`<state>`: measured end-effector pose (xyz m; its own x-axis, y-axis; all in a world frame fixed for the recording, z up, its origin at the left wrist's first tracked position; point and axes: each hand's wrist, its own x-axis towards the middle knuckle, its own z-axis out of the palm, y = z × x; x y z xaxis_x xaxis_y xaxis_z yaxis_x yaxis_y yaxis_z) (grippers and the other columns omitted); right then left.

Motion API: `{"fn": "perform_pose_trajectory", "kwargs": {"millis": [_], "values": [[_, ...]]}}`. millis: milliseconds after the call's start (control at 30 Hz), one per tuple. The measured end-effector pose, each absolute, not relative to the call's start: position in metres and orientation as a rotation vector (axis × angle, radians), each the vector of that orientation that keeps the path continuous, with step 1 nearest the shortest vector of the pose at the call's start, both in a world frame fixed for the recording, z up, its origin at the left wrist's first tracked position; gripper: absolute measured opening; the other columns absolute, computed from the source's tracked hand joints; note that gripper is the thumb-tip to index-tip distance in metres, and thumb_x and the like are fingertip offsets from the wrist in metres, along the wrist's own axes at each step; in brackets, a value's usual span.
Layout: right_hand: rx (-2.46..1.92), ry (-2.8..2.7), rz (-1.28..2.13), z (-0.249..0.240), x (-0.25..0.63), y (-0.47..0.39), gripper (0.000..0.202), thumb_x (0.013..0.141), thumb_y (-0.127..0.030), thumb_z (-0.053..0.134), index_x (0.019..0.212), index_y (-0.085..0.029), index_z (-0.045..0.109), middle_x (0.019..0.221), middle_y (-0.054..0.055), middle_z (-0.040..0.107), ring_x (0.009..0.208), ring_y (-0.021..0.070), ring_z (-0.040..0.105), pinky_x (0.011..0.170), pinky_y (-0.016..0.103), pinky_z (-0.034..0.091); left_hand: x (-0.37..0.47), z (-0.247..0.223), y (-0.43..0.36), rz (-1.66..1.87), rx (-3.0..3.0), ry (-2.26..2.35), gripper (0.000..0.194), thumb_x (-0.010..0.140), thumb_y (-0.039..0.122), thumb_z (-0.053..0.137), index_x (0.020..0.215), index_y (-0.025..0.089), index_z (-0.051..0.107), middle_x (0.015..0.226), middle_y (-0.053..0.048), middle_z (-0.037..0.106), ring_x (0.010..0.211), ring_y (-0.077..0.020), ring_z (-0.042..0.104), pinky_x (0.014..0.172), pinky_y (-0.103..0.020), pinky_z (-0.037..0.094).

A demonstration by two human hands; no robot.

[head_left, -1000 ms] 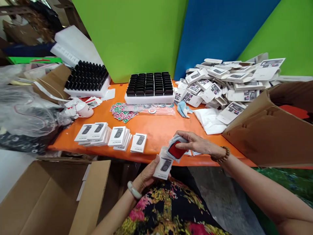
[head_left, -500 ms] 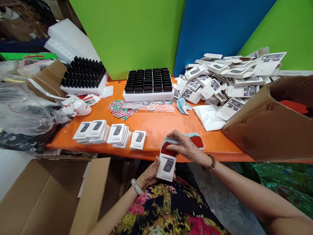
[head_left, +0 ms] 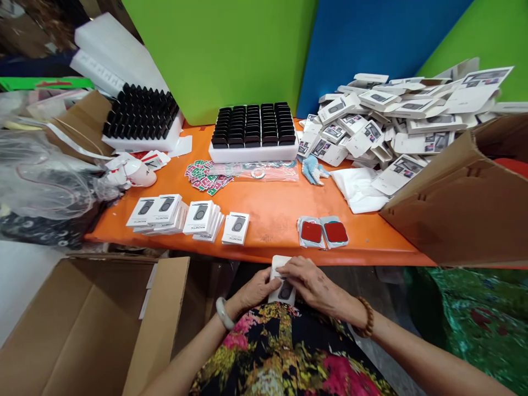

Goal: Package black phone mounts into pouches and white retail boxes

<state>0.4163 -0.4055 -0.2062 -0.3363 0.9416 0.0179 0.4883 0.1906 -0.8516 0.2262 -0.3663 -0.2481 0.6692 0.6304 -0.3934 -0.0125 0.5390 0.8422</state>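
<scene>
Just below the table edge, at my lap, is a small white printed box (head_left: 284, 297) with a dark ring-shaped picture on its front. My left hand (head_left: 254, 288) grips its left side, the thumb lying across the front. From the right, my right hand (head_left: 315, 283) closes its fingers over the upper front, hiding part of the box. A white flap or top panel (head_left: 280, 260) shows above the fingers. On the table beyond lie two dark-red pads on grey backing, a left pad (head_left: 311, 232) and a right pad (head_left: 335, 232).
Stacks of finished-looking white boxes (head_left: 198, 217) stand left on the orange table (head_left: 264, 203). Behind are foam trays of black pieces (head_left: 253, 153), scattered stickers (head_left: 208, 177) and a blue cloth (head_left: 313, 170). Flat boxes (head_left: 371, 132) pile up right, beside a carton (head_left: 449, 203). Another carton (head_left: 61, 324) is lower left.
The box has come down toward my lap. The grey-backed red pad at its open top is no longer visible, and my right hand has moved down onto the box front.
</scene>
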Motion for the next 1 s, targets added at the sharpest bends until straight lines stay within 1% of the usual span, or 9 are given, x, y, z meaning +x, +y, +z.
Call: {"fn": "perform_pose_trajectory", "kwargs": {"millis": [167, 267, 400, 533, 700, 767, 867, 933, 1000], "values": [[-1.333, -1.710, 1.245, -0.210, 0.421, -0.395, 0.017, 0.091, -0.020, 0.045, 0.101, -0.023, 0.059, 0.097, 0.006, 0.065, 0.089, 0.0197, 0.060, 0.080, 0.037, 0.050, 0.218, -0.241, -0.372, 0.702, 0.902, 0.971, 0.048, 0.067, 0.030, 0.079, 0.110, 0.019, 0.063, 0.087, -0.004, 0.068, 0.075, -0.0149, 0.061, 0.073, -0.025, 0.048], [-1.408, -1.582, 1.135, -0.213, 0.418, -0.390, 0.008, 0.087, -0.020, 0.053, 0.094, -0.023, 0.054, 0.090, 0.004, 0.059, 0.079, 0.0175, 0.057, 0.073, 0.033, 0.049, 0.213, -0.234, -0.374, 0.688, 1.006, 0.979, 0.036, 0.072, 0.028, 0.075, 0.105, 0.018, 0.067, 0.094, -0.006, 0.069, 0.083, -0.0163, 0.061, 0.078, -0.026, 0.048], [-1.453, -1.585, 0.909, -0.215, 0.412, -0.387, 0.006, 0.083, -0.023, 0.060, 0.082, -0.022, 0.055, 0.090, 0.004, 0.051, 0.085, 0.0195, 0.053, 0.078, 0.035, 0.045, 0.209, -0.231, -0.369, 0.605, 1.004, 0.941, 0.032, 0.073, 0.030, 0.073, 0.102, 0.017, 0.070, 0.093, -0.006, 0.069, 0.086, -0.0178, 0.061, 0.080, -0.027, 0.047], [-1.500, -1.567, 1.023, -0.221, 0.407, -0.390, 0.022, 0.085, -0.033, 0.059, 0.069, -0.020, 0.057, 0.084, 0.004, 0.052, 0.086, 0.0199, 0.052, 0.078, 0.034, 0.042, 0.207, -0.231, -0.367, 0.544, 1.119, 0.966, 0.032, 0.075, 0.034, 0.070, 0.102, 0.016, 0.070, 0.087, -0.005, 0.068, 0.078, -0.0167, 0.060, 0.073, -0.025, 0.047], [-1.435, -1.494, 1.454, -0.225, 0.402, -0.399, 0.041, 0.094, -0.047, 0.040, 0.068, -0.018, 0.054, 0.064, -0.002, 0.047, 0.059, 0.0118, 0.043, 0.054, 0.025, 0.035, 0.207, -0.238, -0.375, 0.518, 1.379, 1.024, 0.033, 0.083, 0.040, 0.059, 0.101, 0.014, 0.069, 0.083, -0.004, 0.066, 0.068, -0.0136, 0.055, 0.063, -0.023, 0.044], [-1.404, -1.509, 1.474, -0.224, 0.402, -0.404, 0.041, 0.094, -0.047, 0.040, 0.071, -0.017, 0.055, 0.067, -0.001, 0.050, 0.062, 0.0120, 0.046, 0.057, 0.024, 0.038, 0.207, -0.243, -0.378, 0.538, 1.432, 1.057, 0.032, 0.085, 0.041, 0.056, 0.099, 0.015, 0.069, 0.084, -0.004, 0.067, 0.069, -0.0135, 0.055, 0.063, -0.023, 0.044], [-1.415, -1.437, 1.358, -0.228, 0.401, -0.414, 0.026, 0.088, -0.043, 0.054, 0.101, -0.020, 0.059, 0.085, 0.002, 0.059, 0.076, 0.0153, 0.055, 0.068, 0.027, 0.045, 0.208, -0.248, -0.380, 0.572, 1.417, 1.098, 0.032, 0.086, 0.041, 0.055, 0.096, 0.015, 0.070, 0.087, -0.005, 0.069, 0.073, -0.0143, 0.058, 0.066, -0.023, 0.045], [-1.402, -1.291, 1.387, -0.237, 0.399, -0.421, 0.038, 0.082, -0.041, 0.063, 0.115, -0.022, 0.054, 0.089, 0.002, 0.062, 0.077, 0.0158, 0.058, 0.069, 0.028, 0.048, 0.208, -0.249, -0.379, 0.577, 1.376, 1.097, 0.031, 0.086, 0.041, 0.055, 0.096, 0.015, 0.070, 0.088, -0.005, 0.069, 0.074, -0.0146, 0.059, 0.066, -0.023, 0.045], [-1.357, -1.123, 1.498, -0.247, 0.397, -0.426, 0.037, 0.079, -0.042, 0.067, 0.109, -0.023, 0.056, 0.084, 0.001, 0.064, 0.074, 0.0156, 0.060, 0.068, 0.028, 0.049, 0.208, -0.249, -0.379, 0.580, 1.357, 1.088, 0.031, 0.085, 0.041, 0.056, 0.094, 0.016, 0.070, 0.087, -0.005, 0.069, 0.073, -0.0145, 0.059, 0.065, -0.023, 0.045]]}}
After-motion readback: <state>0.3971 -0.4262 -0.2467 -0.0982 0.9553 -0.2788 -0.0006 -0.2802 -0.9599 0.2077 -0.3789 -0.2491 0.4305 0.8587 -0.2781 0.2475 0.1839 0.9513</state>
